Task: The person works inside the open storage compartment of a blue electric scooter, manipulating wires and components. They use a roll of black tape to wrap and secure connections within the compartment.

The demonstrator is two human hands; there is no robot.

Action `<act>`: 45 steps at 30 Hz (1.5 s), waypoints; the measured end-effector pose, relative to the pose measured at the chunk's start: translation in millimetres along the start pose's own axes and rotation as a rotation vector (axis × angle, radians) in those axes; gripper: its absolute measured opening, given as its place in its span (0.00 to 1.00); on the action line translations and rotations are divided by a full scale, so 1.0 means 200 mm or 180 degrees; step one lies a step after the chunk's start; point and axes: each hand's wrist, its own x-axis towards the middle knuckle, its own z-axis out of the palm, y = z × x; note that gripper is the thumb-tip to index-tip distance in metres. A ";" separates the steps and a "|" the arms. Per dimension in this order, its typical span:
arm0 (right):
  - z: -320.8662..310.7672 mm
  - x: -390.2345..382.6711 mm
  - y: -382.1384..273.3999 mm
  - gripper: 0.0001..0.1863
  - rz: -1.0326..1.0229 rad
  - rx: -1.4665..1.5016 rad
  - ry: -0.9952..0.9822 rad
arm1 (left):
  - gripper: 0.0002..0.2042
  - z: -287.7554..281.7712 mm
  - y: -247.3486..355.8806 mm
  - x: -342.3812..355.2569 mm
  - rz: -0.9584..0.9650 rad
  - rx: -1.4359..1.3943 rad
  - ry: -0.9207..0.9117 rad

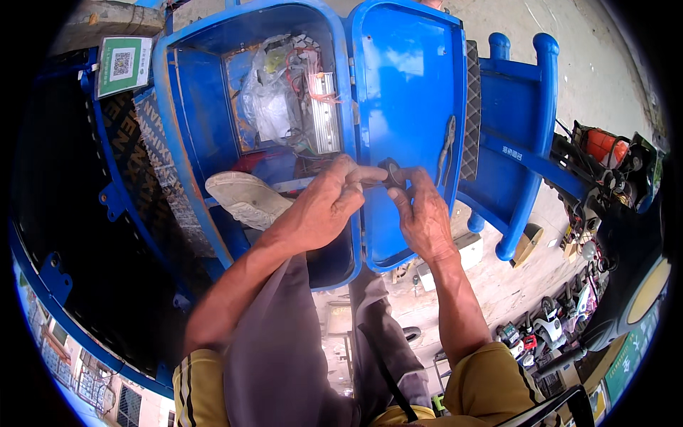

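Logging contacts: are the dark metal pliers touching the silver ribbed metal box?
Apart. The head view shows it plainly: a wide stretch of blue lid separates the pliers from the box.

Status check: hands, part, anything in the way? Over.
Right hand pinching small dark part. Left hand, index fingertip at it. Part over blue lid. Pliers lie on lid, close by right hand.
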 end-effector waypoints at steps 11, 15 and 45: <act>-0.03 0.05 -0.06 0.14 0.0329 -0.0094 -0.0214 | 0.03 -0.02 0.08 -0.01 0.0054 0.0049 0.0190; -0.01 0.05 0.01 0.14 -0.0097 0.0104 -0.0092 | 0.03 -0.06 0.07 -0.02 0.0136 0.0214 0.0318; -0.18 0.41 -0.23 0.14 -0.1155 0.2401 0.2076 | 0.29 -0.07 0.10 0.15 0.2987 0.3630 0.1537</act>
